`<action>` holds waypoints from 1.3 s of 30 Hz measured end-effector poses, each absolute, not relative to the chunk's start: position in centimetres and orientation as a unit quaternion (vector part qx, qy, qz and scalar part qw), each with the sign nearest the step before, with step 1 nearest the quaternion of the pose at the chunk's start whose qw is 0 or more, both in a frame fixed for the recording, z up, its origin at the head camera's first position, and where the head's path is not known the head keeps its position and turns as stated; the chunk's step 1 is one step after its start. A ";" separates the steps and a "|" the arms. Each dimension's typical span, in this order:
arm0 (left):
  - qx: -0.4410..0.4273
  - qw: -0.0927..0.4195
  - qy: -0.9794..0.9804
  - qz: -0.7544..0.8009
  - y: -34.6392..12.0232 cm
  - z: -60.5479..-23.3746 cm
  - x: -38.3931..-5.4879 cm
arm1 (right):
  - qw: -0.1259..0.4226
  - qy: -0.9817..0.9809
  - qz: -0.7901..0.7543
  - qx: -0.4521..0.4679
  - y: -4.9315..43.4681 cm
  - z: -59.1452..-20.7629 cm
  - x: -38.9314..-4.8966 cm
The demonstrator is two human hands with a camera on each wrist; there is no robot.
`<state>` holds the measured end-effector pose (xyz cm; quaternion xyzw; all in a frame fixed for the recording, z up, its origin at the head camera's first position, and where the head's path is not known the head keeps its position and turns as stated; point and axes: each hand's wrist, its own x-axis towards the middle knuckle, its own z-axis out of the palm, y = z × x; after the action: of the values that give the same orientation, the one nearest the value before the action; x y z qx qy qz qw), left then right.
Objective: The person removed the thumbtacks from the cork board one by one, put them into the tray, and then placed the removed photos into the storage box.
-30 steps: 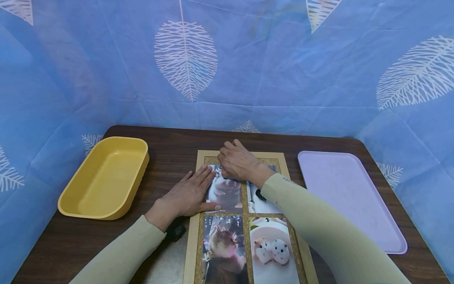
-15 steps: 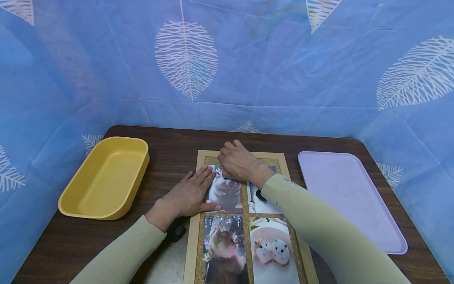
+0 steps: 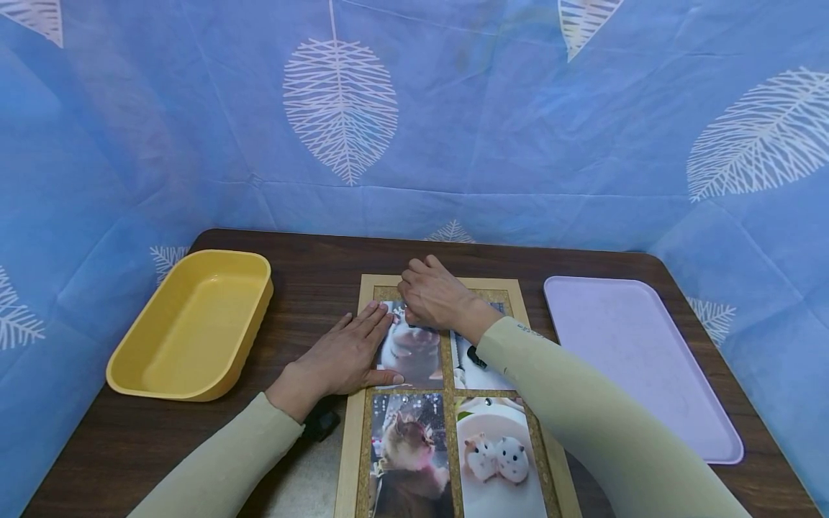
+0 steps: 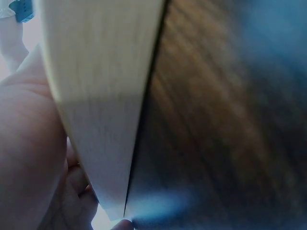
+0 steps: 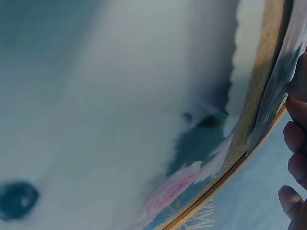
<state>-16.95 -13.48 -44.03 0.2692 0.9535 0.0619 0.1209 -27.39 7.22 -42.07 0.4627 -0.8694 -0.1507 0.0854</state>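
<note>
A wood-framed corkboard (image 3: 367,288) lies on the table, bearing several animal photos. My left hand (image 3: 343,352) rests flat with straight fingers over the left edge of the upper-left photo (image 3: 414,352) and the frame's side. At the top of that photo, my right hand (image 3: 440,295) has its fingers curled and its thumb bent down to the photo; what lies under the thumb is hidden. In the right wrist view, the curled fingers (image 5: 295,136) show at the right edge, past the upper-right photo (image 5: 120,96). The left wrist view shows the frame's wooden side (image 4: 105,72) beside the palm.
Round silver pins sit at the tops of the lower-left photo (image 3: 408,446) and the lower-right photo (image 3: 499,460). A yellow basin (image 3: 194,324) stands left of the board. To its right lies a lilac tray (image 3: 635,360). Blue leaf-print cloth (image 3: 518,129) hangs behind the table.
</note>
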 end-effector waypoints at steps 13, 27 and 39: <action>0.271 0.121 0.953 0.061 -13.5 -44.0 -17.0 | 0.078 -0.869 -0.148 0.465 7.2 -42.0 -27.6; 0.276 0.116 0.952 0.060 -13.6 -43.9 -17.0 | 0.076 -0.868 -0.146 0.469 7.1 -41.8 -27.7; 0.276 0.118 0.952 0.062 -13.7 -43.9 -17.1 | 0.071 -0.868 -0.152 0.468 7.0 -41.8 -27.8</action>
<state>-17.14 -13.72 -43.85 0.2758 0.9519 0.0622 0.1177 -27.78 6.96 -41.81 0.4679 -0.8676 -0.1522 0.0711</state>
